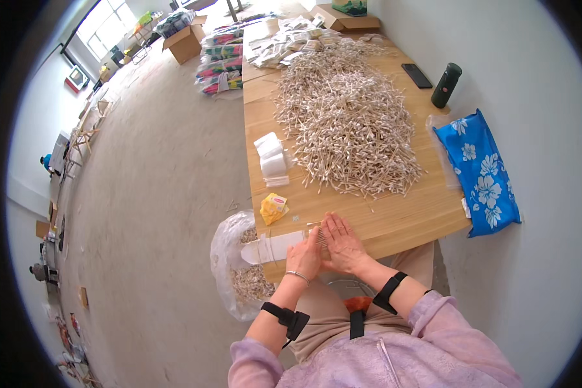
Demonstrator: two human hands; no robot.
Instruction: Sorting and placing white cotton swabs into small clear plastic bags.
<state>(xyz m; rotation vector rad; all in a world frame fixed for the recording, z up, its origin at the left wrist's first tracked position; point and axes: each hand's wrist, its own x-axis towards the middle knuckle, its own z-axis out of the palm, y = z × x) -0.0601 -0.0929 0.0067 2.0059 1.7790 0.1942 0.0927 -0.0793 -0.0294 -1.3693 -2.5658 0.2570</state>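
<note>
A small row of cotton swabs (319,237) lies between my two hands near the table's front edge. My left hand (303,258) is closed against the swabs' left side, its fingers partly hidden. On their other side my right hand (344,246) lies with fingers straight and together, its inner edge against the swabs. Just left of my left hand, a white flat strip (275,247) with a thin band round it reaches over the table's left edge. A large heap of loose cotton swabs (355,129) covers the middle of the table beyond my hands.
Clear bags (272,161) and a yellow packet (274,208) sit along the table's left side. A plastic sack of swabs (249,281) stands below that edge. At right are a phone (417,75), a dark green bottle (446,85) and a blue flowered package (482,174) by the wall.
</note>
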